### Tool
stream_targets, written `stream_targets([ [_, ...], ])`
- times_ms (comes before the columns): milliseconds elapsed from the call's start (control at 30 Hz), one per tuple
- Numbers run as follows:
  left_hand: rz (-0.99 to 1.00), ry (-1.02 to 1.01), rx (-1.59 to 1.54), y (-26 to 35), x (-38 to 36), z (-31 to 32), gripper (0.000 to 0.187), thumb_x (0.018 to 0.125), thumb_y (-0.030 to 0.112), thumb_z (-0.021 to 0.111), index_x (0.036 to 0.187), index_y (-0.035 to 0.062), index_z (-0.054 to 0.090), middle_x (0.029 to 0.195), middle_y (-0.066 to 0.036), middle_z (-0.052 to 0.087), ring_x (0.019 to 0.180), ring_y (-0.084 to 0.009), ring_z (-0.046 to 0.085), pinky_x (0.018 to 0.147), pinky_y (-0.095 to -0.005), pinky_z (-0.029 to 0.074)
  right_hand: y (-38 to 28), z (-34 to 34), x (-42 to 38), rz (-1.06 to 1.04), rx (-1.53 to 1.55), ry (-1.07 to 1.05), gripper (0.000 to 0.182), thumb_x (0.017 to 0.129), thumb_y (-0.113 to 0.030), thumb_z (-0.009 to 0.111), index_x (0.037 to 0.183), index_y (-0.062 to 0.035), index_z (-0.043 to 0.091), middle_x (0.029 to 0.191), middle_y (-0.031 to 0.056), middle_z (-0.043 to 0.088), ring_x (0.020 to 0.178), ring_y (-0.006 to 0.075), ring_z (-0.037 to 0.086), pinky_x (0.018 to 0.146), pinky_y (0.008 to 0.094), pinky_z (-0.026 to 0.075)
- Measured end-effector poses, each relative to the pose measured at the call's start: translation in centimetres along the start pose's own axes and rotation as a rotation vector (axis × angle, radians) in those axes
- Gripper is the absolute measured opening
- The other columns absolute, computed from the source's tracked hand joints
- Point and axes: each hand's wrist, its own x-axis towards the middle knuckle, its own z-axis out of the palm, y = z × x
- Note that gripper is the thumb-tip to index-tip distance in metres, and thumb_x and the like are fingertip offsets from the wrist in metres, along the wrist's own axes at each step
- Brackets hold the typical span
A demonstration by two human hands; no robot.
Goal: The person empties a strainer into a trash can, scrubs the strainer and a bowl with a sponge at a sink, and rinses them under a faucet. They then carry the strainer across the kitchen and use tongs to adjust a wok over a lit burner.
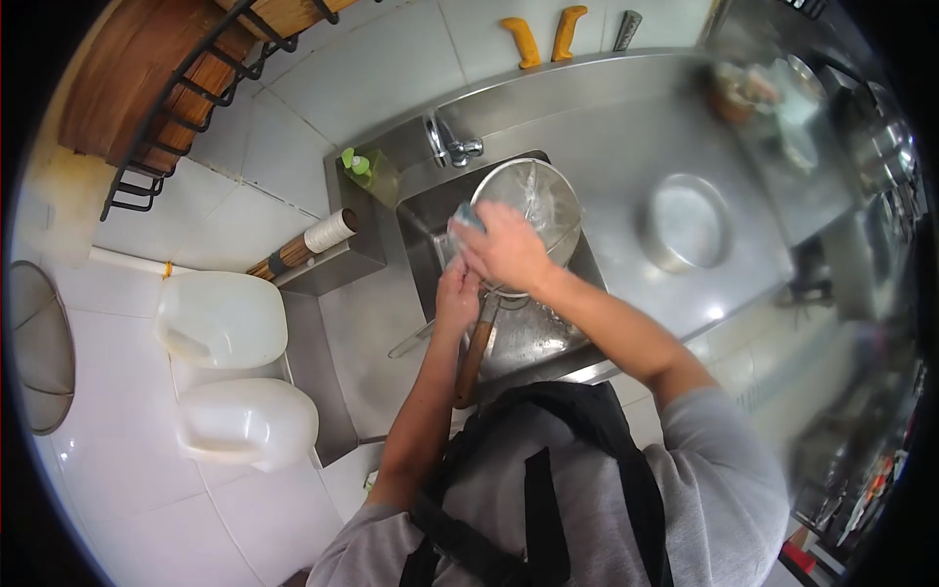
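We have both hands over the stainless-steel sink basin (538,338), our landmark here. The large round wire-mesh strainer (553,201) with a brown wooden handle (474,360) lies tilted over the basin, its bowl near the faucet side and its handle pointing back toward our body. Our right hand (514,249) is at the strainer's near-left side, with its fingers closed on a soft blue-grey pad (469,217); the hand is slightly blurred. Our left hand (457,296) is just below it, above the basin's left part, with its fingers bent and drawn together close to the strainer's rim; we cannot tell what they grip. A thin wire loop (411,339) sticks out over the basin's left edge.

Behind the basin we have a chrome faucet (452,149), and left of that a clear green bottle with a bright green pump (358,166). To the right of the basin, a shallow round silver metal pan (690,223) sits on the steel desk (611,132). Beyond the back edge of the desk are two yellow handles (525,43) and a grey handle (627,32). Left of the basin, two white plastic containers (230,318) are side by side near the tiled wall.
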Motion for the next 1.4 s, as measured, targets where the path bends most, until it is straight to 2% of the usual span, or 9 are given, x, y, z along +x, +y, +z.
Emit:
stream_targets([
  [267, -0.024, 0.022, 0.269, 1.0, -1.4, -0.1, 0.017, 0.090, 0.016, 0.050, 0.091, 0.0000, 0.053, 0.071, -0.011, 0.054, 0.066, -0.0202, 0.052, 0.063, -0.0333, 0.043, 3.4, 0.1, 3.5, 0.419, -0.146, 0.348, 0.031, 0.076, -0.023, 0.063, 0.103, -0.0058, 0.063, 0.117, 0.0152, 0.054, 0.107, 0.0322, 0.052, 0.088, 0.0441, 0.042],
  [333, 0.075, 0.162, -0.187, 0.8, -1.1, 0.8, 0.015, 0.093, 0.012, 0.047, 0.083, 0.0018, 0.048, 0.077, 0.000, 0.050, 0.073, -0.0094, 0.044, 0.067, -0.0267, 0.040, -0.4, 0.4, 1.8, -0.001, -0.006, 0.223, 0.032, 0.078, -0.023, 0.062, 0.105, -0.0051, 0.063, 0.122, 0.0117, 0.055, 0.116, 0.0302, 0.048, 0.093, 0.0446, 0.039],
  [433, -0.031, 0.122, -0.069, -1.7, -1.0, -0.4, 0.016, 0.094, 0.014, 0.047, 0.083, 0.0022, 0.049, 0.077, 0.002, 0.047, 0.074, -0.0083, 0.043, 0.068, -0.0249, 0.039, 1.4, 1.7, 2.0, -0.034, -0.070, 0.175, 0.034, 0.078, -0.024, 0.062, 0.106, -0.0045, 0.062, 0.118, 0.0103, 0.058, 0.118, 0.0293, 0.049, 0.096, 0.0446, 0.037],
  [567, 0.028, 0.148, 0.199, 0.7, -2.3, -1.3, 0.021, 0.093, 0.013, 0.049, 0.076, 0.0016, 0.046, 0.069, -0.002, 0.047, 0.066, -0.0116, 0.042, 0.059, -0.0308, 0.037, 8.5, -0.6, 4.8, 0.633, 0.286, 0.028, 0.035, 0.080, -0.025, 0.059, 0.104, -0.0010, 0.060, 0.110, 0.0164, 0.059, 0.102, 0.0323, 0.056, 0.090, 0.0433, 0.042],
  [667, -0.058, 0.199, -0.110, 1.3, -2.2, -1.4, 0.022, 0.093, 0.013, 0.049, 0.074, 0.0056, 0.043, 0.068, 0.004, 0.039, 0.064, -0.0063, 0.036, 0.055, -0.0256, 0.033, 8.4, 0.8, 2.5, 0.456, 0.269, 0.354, 0.033, 0.082, -0.022, 0.057, 0.107, 0.0005, 0.059, 0.111, 0.0214, 0.058, 0.102, 0.0363, 0.056, 0.085, 0.0415, 0.046],
  [767, -0.103, 0.227, -0.252, 0.9, -1.6, -1.5, 0.024, 0.094, 0.014, 0.048, 0.073, 0.0085, 0.039, 0.068, 0.006, 0.033, 0.062, -0.0032, 0.030, 0.052, -0.0218, 0.027, 2.3, 1.7, -1.1, 0.133, 0.178, 0.396, 0.039, 0.079, -0.016, 0.061, 0.116, -0.0012, 0.056, 0.122, 0.0174, 0.054, 0.123, 0.0417, 0.042, 0.103, 0.0453, 0.034],
  [1067, -0.088, 0.153, -0.242, 1.9, -0.9, -1.3, 0.024, 0.096, 0.016, 0.047, 0.074, 0.0096, 0.038, 0.069, 0.007, 0.033, 0.062, -0.0027, 0.030, 0.053, -0.0213, 0.027, 7.4, 0.5, 2.2, 0.477, 0.300, 0.388, 0.033, 0.079, -0.019, 0.062, 0.108, -0.0034, 0.061, 0.117, 0.0184, 0.054, 0.109, 0.0370, 0.050, 0.092, 0.0435, 0.041],
  [1200, -0.155, 0.184, -0.424, 2.1, -0.4, -1.4, 0.014, 0.096, 0.017, 0.046, 0.085, 0.0070, 0.047, 0.077, 0.004, 0.045, 0.069, -0.0031, 0.041, 0.059, -0.0213, 0.036, 1.4, -0.2, -0.5, 0.057, 0.231, 0.307, 0.026, 0.081, -0.018, 0.062, 0.102, -0.0034, 0.064, 0.114, 0.0149, 0.053, 0.110, 0.0344, 0.048, 0.095, 0.0391, 0.039],
  [1400, -0.183, 0.172, -0.488, 0.9, -1.2, -2.3, 0.026, 0.096, 0.018, 0.047, 0.115, 0.0011, 0.049, 0.104, -0.006, 0.058, 0.093, -0.0133, 0.056, 0.082, -0.0298, 0.047, 8.2, -0.1, 0.7, 0.444, 0.158, 0.396, 0.018, 0.081, -0.015, 0.060, 0.093, -0.0018, 0.063, 0.105, 0.0171, 0.056, 0.100, 0.0351, 0.051, 0.091, 0.0410, 0.041],
])
